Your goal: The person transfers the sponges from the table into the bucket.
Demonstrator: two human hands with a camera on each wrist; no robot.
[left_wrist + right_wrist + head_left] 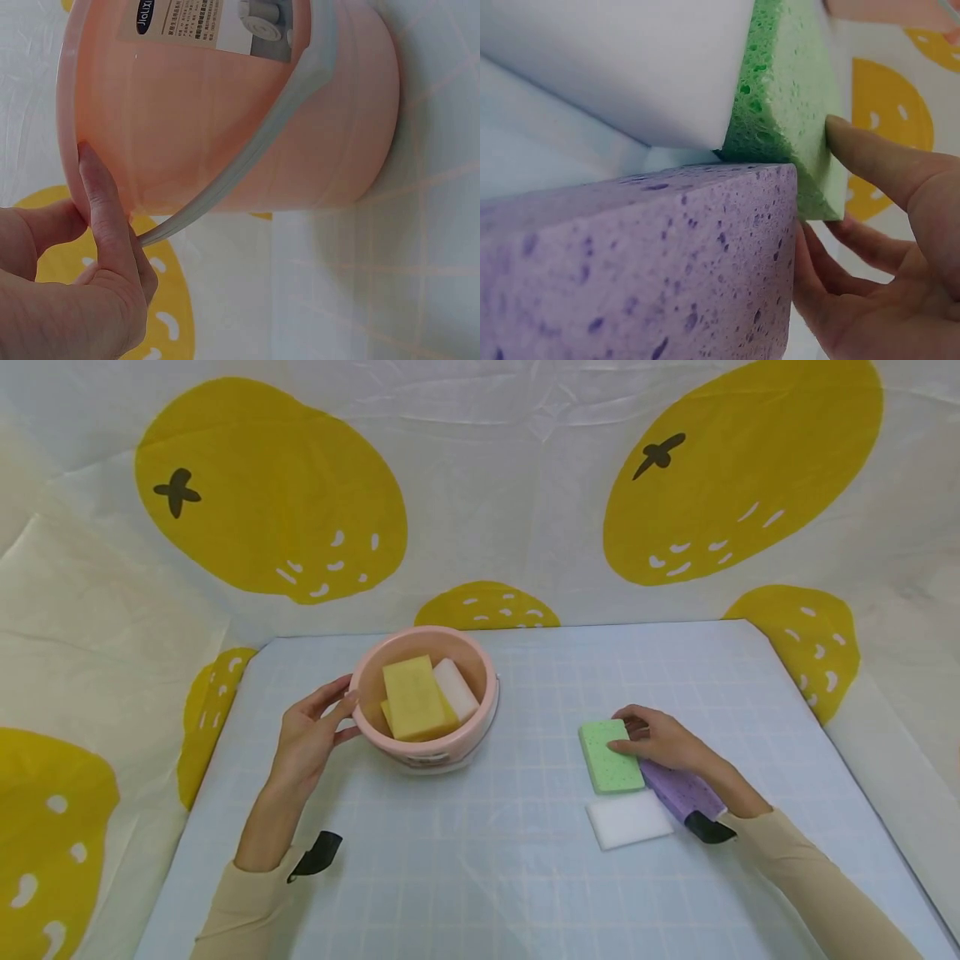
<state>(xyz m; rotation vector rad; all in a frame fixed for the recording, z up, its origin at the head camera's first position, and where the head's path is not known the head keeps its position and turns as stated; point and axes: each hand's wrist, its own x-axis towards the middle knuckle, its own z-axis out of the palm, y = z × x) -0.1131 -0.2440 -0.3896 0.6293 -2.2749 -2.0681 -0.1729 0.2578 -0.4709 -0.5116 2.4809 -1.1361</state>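
Note:
My left hand (313, 735) holds the rim of a pink bucket (397, 648) at its left side, thumb and fingers at the lip. Inside the bucket lie yellow sponges (414, 700) and a white sponge block (456, 690). On the right, my right hand (663, 742) grips the far right corner of a green sponge (609, 762). Its thumb presses the top face, while the other fingers are beside and partly behind the sponge. A purple sponge (681, 787) lies under the right wrist, its end close against the green one in the right wrist view.
A flat white sponge block (628, 821) lies just in front of the green sponge. The bucket's pale handle (217, 187) hangs down along its side. A light blue checked cloth (465, 877) covers the table, with fruit-printed sheeting (510, 510) rising behind and at both sides.

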